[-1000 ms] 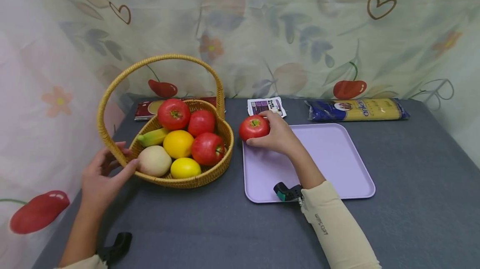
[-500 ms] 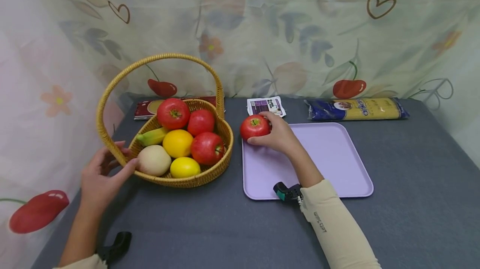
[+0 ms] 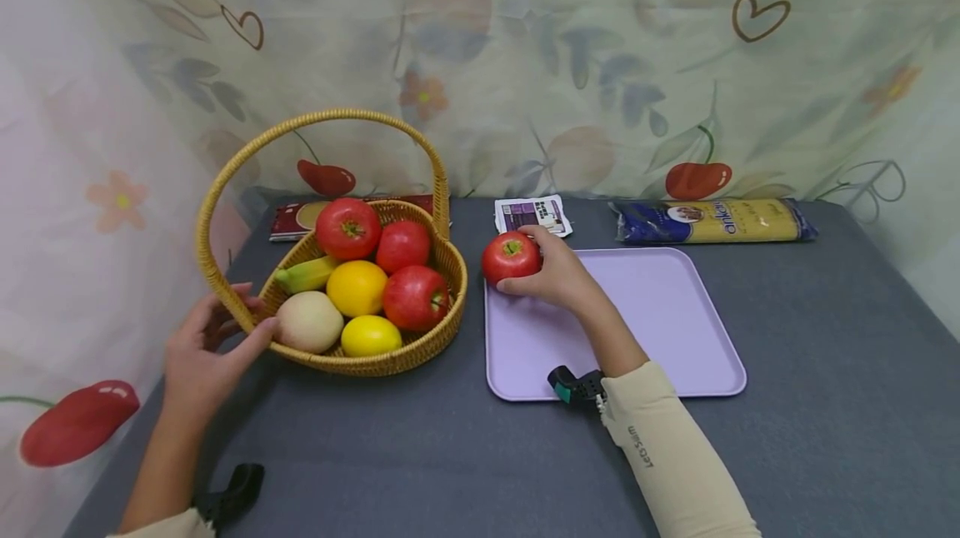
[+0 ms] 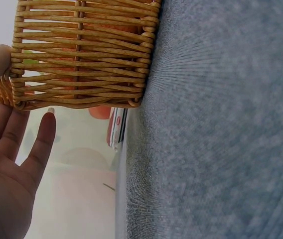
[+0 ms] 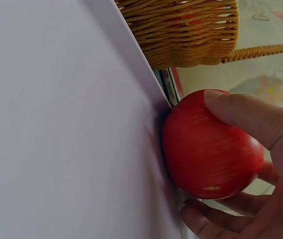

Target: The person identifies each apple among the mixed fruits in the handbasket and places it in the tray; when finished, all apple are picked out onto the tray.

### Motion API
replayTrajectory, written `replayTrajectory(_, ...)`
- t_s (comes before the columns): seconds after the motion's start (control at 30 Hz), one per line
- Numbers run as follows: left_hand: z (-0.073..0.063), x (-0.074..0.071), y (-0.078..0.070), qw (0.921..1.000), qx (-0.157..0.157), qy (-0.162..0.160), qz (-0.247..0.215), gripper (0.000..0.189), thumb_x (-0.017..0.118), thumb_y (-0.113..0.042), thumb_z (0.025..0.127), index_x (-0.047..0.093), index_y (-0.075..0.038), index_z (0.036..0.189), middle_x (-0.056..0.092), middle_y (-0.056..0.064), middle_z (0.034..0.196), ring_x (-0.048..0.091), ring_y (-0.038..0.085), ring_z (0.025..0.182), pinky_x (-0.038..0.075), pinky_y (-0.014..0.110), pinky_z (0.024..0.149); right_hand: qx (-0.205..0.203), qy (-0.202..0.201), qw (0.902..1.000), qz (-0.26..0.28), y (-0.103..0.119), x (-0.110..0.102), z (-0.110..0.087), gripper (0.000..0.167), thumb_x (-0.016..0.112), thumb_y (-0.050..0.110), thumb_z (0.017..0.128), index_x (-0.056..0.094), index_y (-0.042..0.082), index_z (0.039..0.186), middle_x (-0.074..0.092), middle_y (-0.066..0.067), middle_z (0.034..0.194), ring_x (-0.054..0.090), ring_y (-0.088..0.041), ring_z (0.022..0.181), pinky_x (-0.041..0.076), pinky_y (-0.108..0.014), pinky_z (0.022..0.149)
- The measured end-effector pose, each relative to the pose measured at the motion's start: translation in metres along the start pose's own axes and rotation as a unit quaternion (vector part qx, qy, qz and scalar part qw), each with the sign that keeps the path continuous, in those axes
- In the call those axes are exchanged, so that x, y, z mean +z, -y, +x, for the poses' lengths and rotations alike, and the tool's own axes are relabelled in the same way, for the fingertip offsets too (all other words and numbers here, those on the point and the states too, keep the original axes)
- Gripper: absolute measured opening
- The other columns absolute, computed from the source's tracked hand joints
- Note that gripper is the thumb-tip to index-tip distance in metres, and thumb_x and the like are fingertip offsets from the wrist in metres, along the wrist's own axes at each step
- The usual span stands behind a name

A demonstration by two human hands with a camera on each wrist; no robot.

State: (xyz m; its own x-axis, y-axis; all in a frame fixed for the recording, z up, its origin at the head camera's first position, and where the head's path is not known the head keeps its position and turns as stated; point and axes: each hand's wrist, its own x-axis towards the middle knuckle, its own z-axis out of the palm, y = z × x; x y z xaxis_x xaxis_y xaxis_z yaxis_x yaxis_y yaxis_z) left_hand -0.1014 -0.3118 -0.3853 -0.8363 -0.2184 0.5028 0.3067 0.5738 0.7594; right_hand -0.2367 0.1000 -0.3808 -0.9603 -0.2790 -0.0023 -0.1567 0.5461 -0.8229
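Note:
My right hand (image 3: 553, 273) grips a red apple (image 3: 512, 258) at the back left corner of the lilac tray (image 3: 615, 330). In the right wrist view the thumb lies on one side of the apple (image 5: 211, 149) and the fingers curl round the other, close against the tray's surface. On the left, my left hand (image 3: 206, 351) holds the wicker basket (image 3: 382, 365) where its handle meets the rim, thumb in front and fingers behind. Inside the basket are several red apples (image 3: 347, 228), a banana (image 3: 306, 274), an orange (image 3: 357, 288), a lemon (image 3: 371, 336) and a pale round fruit (image 3: 309, 321).
Behind the tray lies a small white and purple packet (image 3: 532, 213), with a blue and yellow pasta bag (image 3: 716, 221) to its right. A dark red package (image 3: 294, 221) sits partly hidden behind the basket. A printed curtain (image 3: 510, 63) hangs along the table's back edge.
Almost nothing differs. The right hand and its apple have shifted very slightly to the right; the left hand keeps its hold on the basket.

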Motion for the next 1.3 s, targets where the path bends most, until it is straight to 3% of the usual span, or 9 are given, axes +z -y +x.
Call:
replayTrajectory(0.27, 0.000, -0.001, 0.002, 1.0000, 0.002, 0.000, -0.005, 0.053, 0.081, 0.008, 0.077, 0.063, 0.000, 0.126, 0.067, 0.002, 0.108, 0.065, 0.008, 0.097, 0.049, 0.011, 0.084, -0.007, 0.004, 0.9996, -0.026, 0.007, -0.005, -0.002, 0.089, 0.087, 0.026, 0.076, 0.041, 0.008, 0.149, 0.048, -0.018, 0.141, 0.048, -0.035, 0.126, 0.048, -0.053, 0.101)
replayTrajectory(0.5, 0.002, -0.001, 0.000, 0.9999, 0.006, 0.001, -0.010, 0.053, 0.081, 0.010, 0.077, 0.063, 0.001, 0.126, 0.068, 0.003, 0.110, 0.065, 0.009, 0.097, 0.049, 0.011, 0.085, -0.070, -0.033, 0.9963, -0.039, 0.030, -0.005, -0.010, 0.070, 0.080, 0.029, 0.084, 0.051, 0.009, 0.144, 0.050, -0.014, 0.143, 0.048, -0.031, 0.126, 0.049, -0.049, 0.099)
replayTrajectory(0.63, 0.002, -0.001, 0.000, 1.0000, 0.003, 0.003, -0.006, 0.054, 0.081, 0.010, 0.077, 0.062, 0.002, 0.127, 0.067, 0.002, 0.110, 0.064, 0.009, 0.098, 0.049, 0.011, 0.085, -0.120, -0.029, 0.9907, -0.058, 0.048, 0.002, -0.018, 0.061, 0.079, 0.030, 0.087, 0.056, 0.010, 0.140, 0.055, -0.010, 0.139, 0.051, -0.028, 0.123, 0.050, -0.046, 0.099)
replayTrajectory(0.83, 0.000, 0.000, 0.002, 1.0000, -0.001, 0.000, -0.008, 0.054, 0.081, 0.010, 0.077, 0.062, 0.002, 0.127, 0.067, 0.001, 0.110, 0.064, 0.009, 0.099, 0.049, 0.011, 0.085, -0.171, 0.030, 0.9772, -0.122, 0.078, 0.028, -0.024, 0.059, 0.079, 0.033, 0.087, 0.059, 0.008, 0.137, 0.060, -0.007, 0.135, 0.053, -0.022, 0.125, 0.047, -0.041, 0.104)
replayTrajectory(1.07, -0.001, 0.000, 0.002, 1.0000, -0.002, 0.000, -0.005, 0.054, 0.081, 0.009, 0.077, 0.063, 0.000, 0.127, 0.067, 0.001, 0.109, 0.065, 0.008, 0.098, 0.049, 0.011, 0.085, -0.193, 0.074, 0.9534, -0.219, 0.100, 0.059, -0.021, 0.066, 0.083, 0.046, 0.079, 0.061, 0.016, 0.133, 0.062, -0.002, 0.125, 0.056, -0.016, 0.110, 0.054, -0.036, 0.090)
replayTrajectory(1.3, -0.001, -0.001, 0.002, 1.0000, -0.004, 0.003, -0.006, 0.054, 0.081, 0.009, 0.078, 0.062, 0.001, 0.128, 0.067, 0.004, 0.110, 0.065, 0.008, 0.098, 0.049, 0.011, 0.085, -0.153, 0.109, 0.9291, -0.318, 0.116, 0.070, -0.017, 0.079, 0.086, 0.046, 0.076, 0.052, 0.014, 0.140, 0.061, -0.007, 0.125, 0.058, -0.020, 0.107, 0.056, -0.039, 0.087)
